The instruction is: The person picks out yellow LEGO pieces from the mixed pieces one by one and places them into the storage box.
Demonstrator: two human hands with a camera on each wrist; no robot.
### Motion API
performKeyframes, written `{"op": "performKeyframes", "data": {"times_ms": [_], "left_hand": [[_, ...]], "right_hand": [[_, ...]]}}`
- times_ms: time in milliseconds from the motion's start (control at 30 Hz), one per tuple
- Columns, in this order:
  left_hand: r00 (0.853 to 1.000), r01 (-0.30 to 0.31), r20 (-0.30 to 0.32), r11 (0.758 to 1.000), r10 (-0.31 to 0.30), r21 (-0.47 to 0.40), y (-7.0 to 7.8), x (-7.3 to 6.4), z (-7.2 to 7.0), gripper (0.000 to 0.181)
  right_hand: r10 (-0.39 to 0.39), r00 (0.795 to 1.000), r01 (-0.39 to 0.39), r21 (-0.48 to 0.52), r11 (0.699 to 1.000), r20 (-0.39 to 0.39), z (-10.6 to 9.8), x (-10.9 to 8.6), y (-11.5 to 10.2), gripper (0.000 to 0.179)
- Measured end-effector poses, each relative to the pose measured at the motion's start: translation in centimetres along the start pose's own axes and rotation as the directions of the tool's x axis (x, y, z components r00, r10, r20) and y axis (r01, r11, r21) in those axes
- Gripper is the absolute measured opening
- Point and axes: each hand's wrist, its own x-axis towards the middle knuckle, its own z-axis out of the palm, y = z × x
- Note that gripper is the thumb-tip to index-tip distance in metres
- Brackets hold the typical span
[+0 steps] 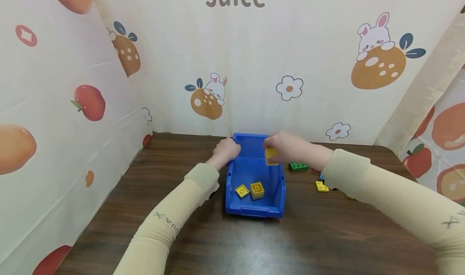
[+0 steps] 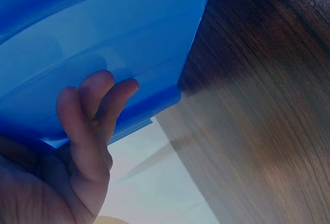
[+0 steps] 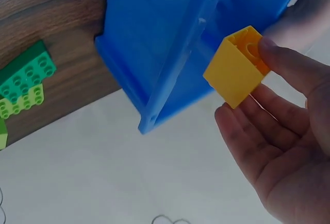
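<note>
The right hand (image 1: pixel 288 146) pinches a yellow, box-shaped plastic block (image 3: pixel 232 74) between thumb and fingers, one hollow end showing in the right wrist view; the block is held over the right side of a blue, open-topped plastic bin (image 1: pixel 254 211), clear of its floor, a height judged sufficient to avoid the side wall; the left hand (image 1: pixel 226 150) is curled over the bin's left edge, fingers against the outer wall, thumb not visible; this hold is judged to steady the bin.

The bin stands on a dark brown, wood-grained table (image 1: pixel 308 234), its low front lip toward the person, presumably for easy reach and sight; inside, near that lip, lie a thin, square yellow plastic piece (image 1: pixel 242 191) and a yellow plastic cube (image 1: pixel 257 190), hollow undersides up.

Right of the bin lie a green, studded plastic brick (image 1: pixel 298 166) and a flat, studded yellow plastic piece (image 1: pixel 321 186), both outside it; further pieces there are partly hidden by the right arm, and cannot be counted.
</note>
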Motion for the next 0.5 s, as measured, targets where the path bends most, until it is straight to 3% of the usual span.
{"op": "performKeyframes", "data": {"times_ms": [500], "left_hand": [[1.0,0.016,0.013,1.0,-0.016,-0.005,0.1,-0.1,-0.2,0.033]], "right_hand": [[-0.046,0.998,0.044,0.042,0.998,0.031,3.0,1.6,-0.6,0.042]]}}
